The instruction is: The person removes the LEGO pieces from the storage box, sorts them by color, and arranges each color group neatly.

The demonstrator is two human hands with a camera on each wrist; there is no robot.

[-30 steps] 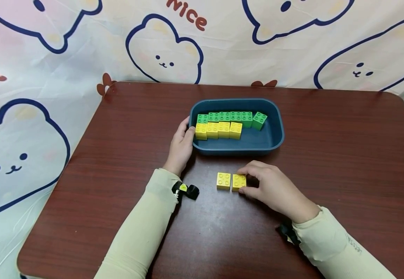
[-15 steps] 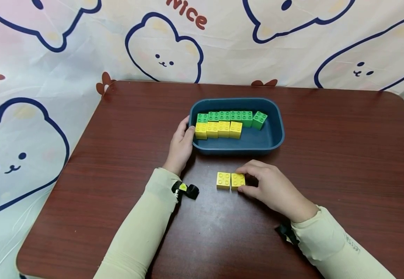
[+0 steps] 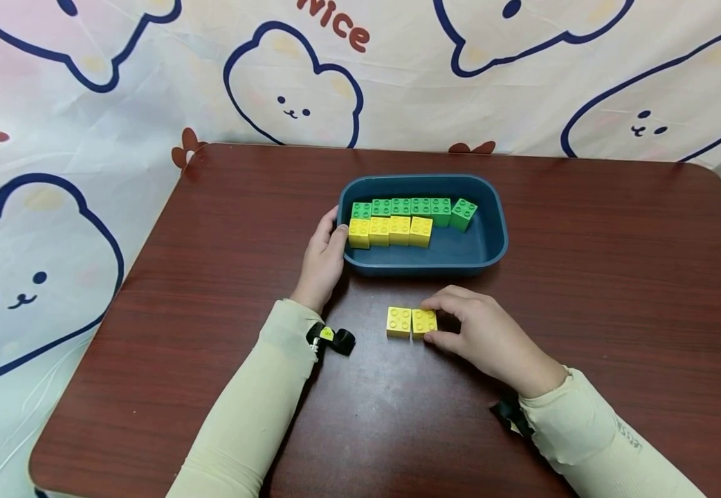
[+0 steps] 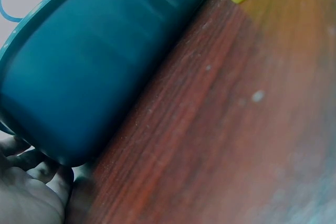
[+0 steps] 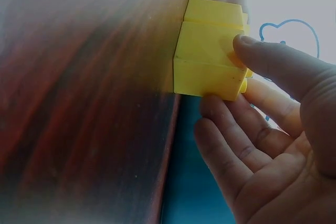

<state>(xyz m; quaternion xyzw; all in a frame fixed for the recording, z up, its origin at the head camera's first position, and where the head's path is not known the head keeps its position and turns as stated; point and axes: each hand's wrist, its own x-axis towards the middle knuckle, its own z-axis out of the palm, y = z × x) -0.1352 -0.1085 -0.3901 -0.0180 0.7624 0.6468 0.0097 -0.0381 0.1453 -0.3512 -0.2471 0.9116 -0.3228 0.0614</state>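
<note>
A blue plastic bin [image 3: 466, 250] stands on the table, holding a row of green toy building blocks [image 3: 421, 206] and a row of yellow ones [image 3: 389, 232]. At its left end my left hand [image 3: 322, 266] grips the outer wall, the thumb by the near corner. My right hand [image 3: 485, 335] pinches a yellow building block [image 3: 423, 324] on the table between thumb and fingers. Close against that block's left side sits another yellow block [image 3: 398, 322]. The right wrist view shows the thumb on one side of the pinched block [image 5: 207, 80]. Some left fingers [image 4: 44, 170] show beside the bin.
The brown wooden table [image 3: 236, 221] has rounded corners. A pale cloth [image 3: 410, 83] with cartoon bears hangs behind and to the left. Black cameras are strapped on both wrists, the left one [image 3: 340, 342] resting near the yellow blocks.
My right hand has slid its yellow block slightly left, narrowing the gap to the other yellow block. The left hand and the bin have stayed in place.
</note>
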